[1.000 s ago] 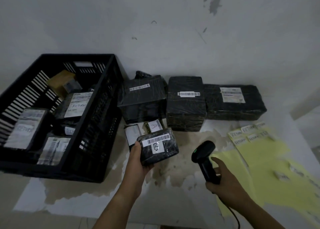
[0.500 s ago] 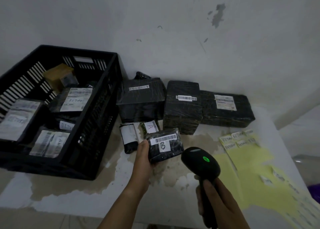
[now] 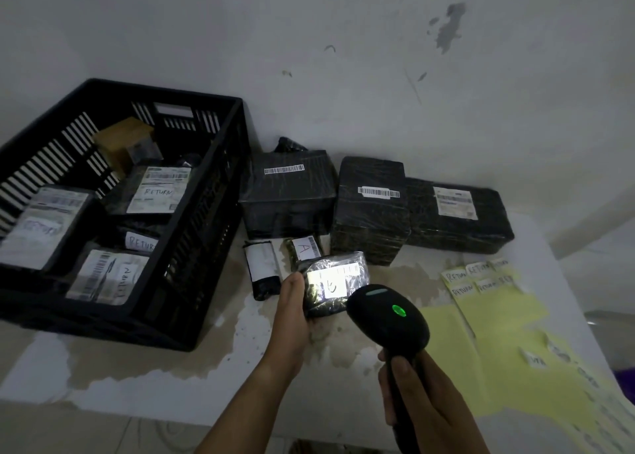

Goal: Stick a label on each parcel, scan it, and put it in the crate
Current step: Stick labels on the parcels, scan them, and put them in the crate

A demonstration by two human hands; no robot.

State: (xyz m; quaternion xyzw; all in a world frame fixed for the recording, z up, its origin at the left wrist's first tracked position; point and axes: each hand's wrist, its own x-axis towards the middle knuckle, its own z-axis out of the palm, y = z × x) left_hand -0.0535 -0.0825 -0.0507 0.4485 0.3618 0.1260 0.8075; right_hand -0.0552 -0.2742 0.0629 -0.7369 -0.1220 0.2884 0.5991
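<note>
white tabletop (image 3: pixel 37 367), coating peeled into brown stained patches (image 3: pixel 343 354). scuffed off-white wall (image 3: pixel 206 23) behind, dark paint blotch (image 3: pixel 452 20) upper right.

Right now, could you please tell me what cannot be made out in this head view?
Head view:
Barcode on the parcel in the left hand: washed out by the scanner light.
Scanner handle: covered by the right hand, its end cut off by the bottom edge.
Small print on labels in the crate: too small and dim.
Far stickers on the yellow sheet: blurred.
</note>
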